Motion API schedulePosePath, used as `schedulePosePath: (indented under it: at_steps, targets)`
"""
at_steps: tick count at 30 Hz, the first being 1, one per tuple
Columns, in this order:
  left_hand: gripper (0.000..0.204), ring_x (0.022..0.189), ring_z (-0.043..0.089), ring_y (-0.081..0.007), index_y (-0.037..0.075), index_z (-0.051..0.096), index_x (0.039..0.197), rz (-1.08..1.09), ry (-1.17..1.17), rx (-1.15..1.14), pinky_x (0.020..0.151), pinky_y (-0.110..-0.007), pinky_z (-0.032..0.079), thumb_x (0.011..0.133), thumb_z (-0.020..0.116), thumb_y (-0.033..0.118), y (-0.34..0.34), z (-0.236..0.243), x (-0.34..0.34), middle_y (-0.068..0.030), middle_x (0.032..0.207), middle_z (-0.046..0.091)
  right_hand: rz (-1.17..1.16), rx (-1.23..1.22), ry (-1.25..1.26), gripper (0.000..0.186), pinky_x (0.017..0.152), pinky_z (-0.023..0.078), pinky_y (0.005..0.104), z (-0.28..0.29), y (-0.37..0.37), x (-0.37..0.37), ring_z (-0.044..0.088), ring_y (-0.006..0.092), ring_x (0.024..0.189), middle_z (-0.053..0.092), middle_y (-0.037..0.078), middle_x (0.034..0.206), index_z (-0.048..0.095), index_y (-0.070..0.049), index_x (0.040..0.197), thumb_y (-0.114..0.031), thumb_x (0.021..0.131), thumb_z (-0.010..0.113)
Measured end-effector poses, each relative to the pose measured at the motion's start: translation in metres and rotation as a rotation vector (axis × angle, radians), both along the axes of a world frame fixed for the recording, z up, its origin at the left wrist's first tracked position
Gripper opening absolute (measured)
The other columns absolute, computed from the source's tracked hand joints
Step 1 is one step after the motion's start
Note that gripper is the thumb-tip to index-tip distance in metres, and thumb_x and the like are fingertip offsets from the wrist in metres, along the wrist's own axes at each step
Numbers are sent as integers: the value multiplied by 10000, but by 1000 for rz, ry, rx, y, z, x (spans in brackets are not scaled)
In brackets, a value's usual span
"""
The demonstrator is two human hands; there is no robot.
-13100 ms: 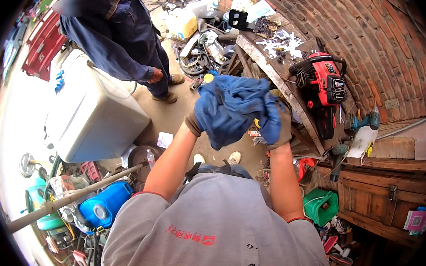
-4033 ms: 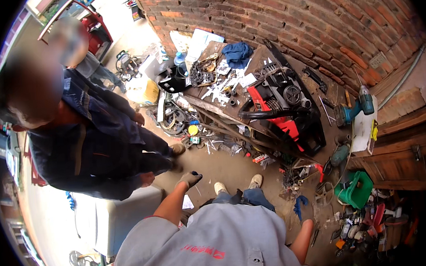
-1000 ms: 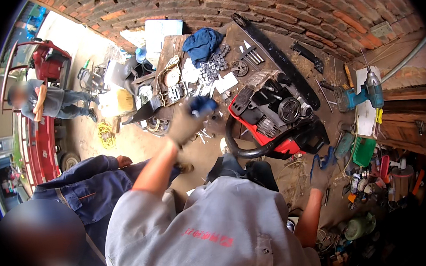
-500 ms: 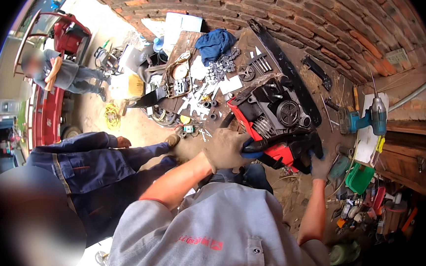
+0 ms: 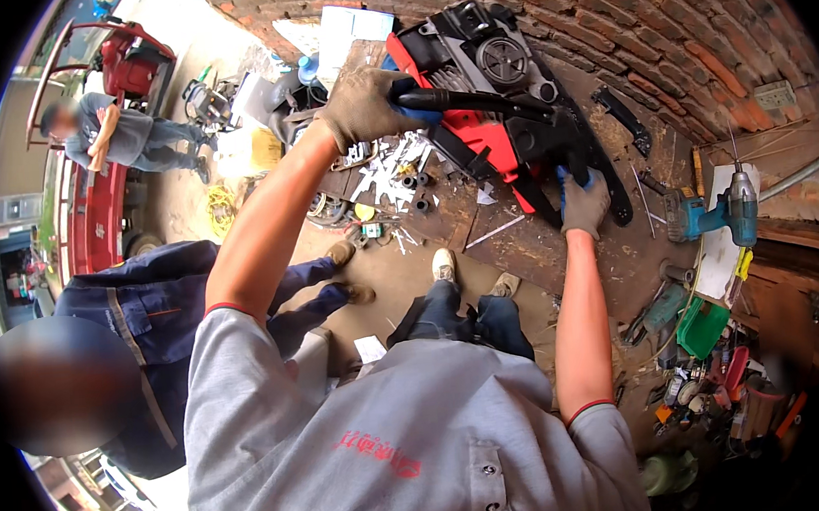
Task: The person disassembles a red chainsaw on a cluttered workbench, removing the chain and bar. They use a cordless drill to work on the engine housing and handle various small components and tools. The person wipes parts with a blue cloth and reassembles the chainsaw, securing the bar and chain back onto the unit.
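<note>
I hold a red and black chainsaw (image 5: 489,141) out over the far part of the workbench, its round starter cover facing up. My left hand (image 5: 368,105), in a grey and blue work glove, is closed around the black front handle (image 5: 460,99). My gloved right hand (image 5: 584,201) grips the rear handle, fingers partly hidden by the saw. Behind the saw lies a long dark bar (image 5: 606,177) with holes at its near end, partly covered. White paper scraps (image 5: 402,172) and several small dark cylindrical parts (image 5: 418,190) lie left of the saw.
A blue cordless drill (image 5: 725,212), a black curved part (image 5: 622,119) and a green tray (image 5: 702,329) are to the right. A brick wall (image 5: 641,35) rises behind the workbench (image 5: 484,236). One person (image 5: 147,307) stands close on my left, another (image 5: 121,133) farther off.
Both my hands have moved forward, away from my body, carrying the chainsaw up and farther over the workbench. My arms are now stretched out. The nearby person has shifted slightly.
</note>
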State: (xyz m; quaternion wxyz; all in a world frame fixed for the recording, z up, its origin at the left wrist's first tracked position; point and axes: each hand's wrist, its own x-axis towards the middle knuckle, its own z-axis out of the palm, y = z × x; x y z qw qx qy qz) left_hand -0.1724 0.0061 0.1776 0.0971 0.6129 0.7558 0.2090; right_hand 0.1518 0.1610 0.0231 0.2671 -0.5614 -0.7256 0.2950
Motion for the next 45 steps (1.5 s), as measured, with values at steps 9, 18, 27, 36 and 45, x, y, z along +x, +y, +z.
schedulePosePath:
  at_steps: [9,18,27,36,45]
  targets:
    - [412,822,677,-305,96,708,943,82,-73,-41,766,-401,532,699,837,402,-24,-26,-4,-136,846,699,96,-29,-46,475,912,485,386,-24,-2,-11,663,295,1043,692,175,1121,649,-11,1211,-171,782,772]
    - [730,1166,593,-375,92,613,1289,410,56,-281,985,-449,467,661,846,383,-107,-3,-33,-211,1268,615,98,151,-210,588,874,517,464,2,-10,0,651,380,1027,664,228,1094,638,-102,1261,-371,762,793]
    - [468,918,682,-384,90,709,1095,402,38,-637,775,-436,531,878,629,497,-165,-71,-68,-192,953,716,64,69,-263,598,1091,358,507,-6,-16,-9,493,365,1281,542,172,1363,552,-94,1346,-392,844,681]
    - [227,902,686,-369,121,674,1010,395,394,-588,797,-480,515,885,562,274,-203,-112,-108,-182,921,715,33,76,-260,662,1101,352,515,12,-36,-12,422,405,1335,457,190,1434,488,-103,1414,-402,854,675]
    - [266,976,659,-404,119,706,1033,734,376,-500,844,-495,510,879,516,223,-216,-28,-73,-204,1001,700,38,78,-125,700,1085,368,504,0,-43,16,450,446,1295,471,287,1388,465,-87,1432,-390,844,694]
